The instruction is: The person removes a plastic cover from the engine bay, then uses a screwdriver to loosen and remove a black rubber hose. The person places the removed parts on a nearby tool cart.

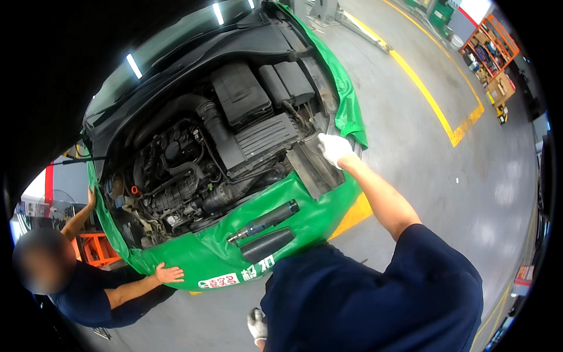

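Observation:
My right hand (335, 150), in a white glove, is closed on the outer end of a black plastic panel (314, 167) at the front right corner of the engine bay. My left hand (256, 326), also gloved in white, hangs low beside my dark blue shirt, away from the car; the shirt hides part of it and its grip is unclear. On the green fender cover (205, 246) in front of me lies a cordless ratchet wrench (264, 222). Just nearer to me rests a dark, elongated plastic piece (267, 245).
The open engine bay (176, 158) holds a black air filter box (241, 94) and hoses. A co-worker (99, 293) at the left has one hand on the cover's front and another at its side. An orange shelf (491, 47) stands far right beyond yellow floor lines.

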Available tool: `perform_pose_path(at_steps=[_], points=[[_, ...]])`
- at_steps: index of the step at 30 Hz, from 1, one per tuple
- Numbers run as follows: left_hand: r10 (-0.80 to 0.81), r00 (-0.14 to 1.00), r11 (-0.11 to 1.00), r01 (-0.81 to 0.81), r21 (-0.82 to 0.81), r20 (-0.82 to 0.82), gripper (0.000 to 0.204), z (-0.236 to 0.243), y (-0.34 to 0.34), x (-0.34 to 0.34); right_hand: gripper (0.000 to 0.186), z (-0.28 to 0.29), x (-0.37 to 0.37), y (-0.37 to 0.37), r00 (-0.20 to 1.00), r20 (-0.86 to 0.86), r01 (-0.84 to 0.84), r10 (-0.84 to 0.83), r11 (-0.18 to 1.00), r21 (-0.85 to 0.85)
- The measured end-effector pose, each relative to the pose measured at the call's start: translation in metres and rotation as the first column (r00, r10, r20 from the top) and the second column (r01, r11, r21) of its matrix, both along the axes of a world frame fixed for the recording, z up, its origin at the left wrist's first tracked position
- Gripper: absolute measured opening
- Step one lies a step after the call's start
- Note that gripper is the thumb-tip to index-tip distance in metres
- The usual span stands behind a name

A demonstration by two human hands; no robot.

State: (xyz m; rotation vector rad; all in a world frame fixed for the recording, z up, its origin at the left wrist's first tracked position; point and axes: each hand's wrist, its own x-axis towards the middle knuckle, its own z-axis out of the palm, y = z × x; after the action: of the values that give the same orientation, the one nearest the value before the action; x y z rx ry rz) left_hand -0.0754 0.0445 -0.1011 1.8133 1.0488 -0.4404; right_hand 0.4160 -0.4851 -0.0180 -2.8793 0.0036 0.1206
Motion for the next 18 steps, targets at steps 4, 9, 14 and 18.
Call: perform_pose_path(at_steps=[4,9,14,18], points=[[0.194,0.973,0.98,-0.186,-0.076,0.122,0.034,-0.009,-0.001,0.008,0.022,-0.013,0.024,0.009,0.985,-0.014,-0.171,0.171,0.974,-0.15],[0.378,0.91,0.913,-0.337,-0.228,0.169,0.03,-0.079,0.017,-0.088,0.025,-0.019,0.039,0.03,0.974,-0.098,-0.224,0.205,0.942,-0.25],[-0.007,0.984,0.994,0.026,0.11,-0.177,0.047,-0.033,-0.025,-0.06,0.032,-0.063,0.0,0.011,0.979,0.037,-0.184,0.199,0.953,-0.242],[0.048,0.986,0.998,-0.041,0.053,-0.157,0.052,-0.063,-0.024,-0.062,0.028,-0.051,0.066,0.002,0.994,-0.059,-0.108,0.093,0.938,-0.328]])
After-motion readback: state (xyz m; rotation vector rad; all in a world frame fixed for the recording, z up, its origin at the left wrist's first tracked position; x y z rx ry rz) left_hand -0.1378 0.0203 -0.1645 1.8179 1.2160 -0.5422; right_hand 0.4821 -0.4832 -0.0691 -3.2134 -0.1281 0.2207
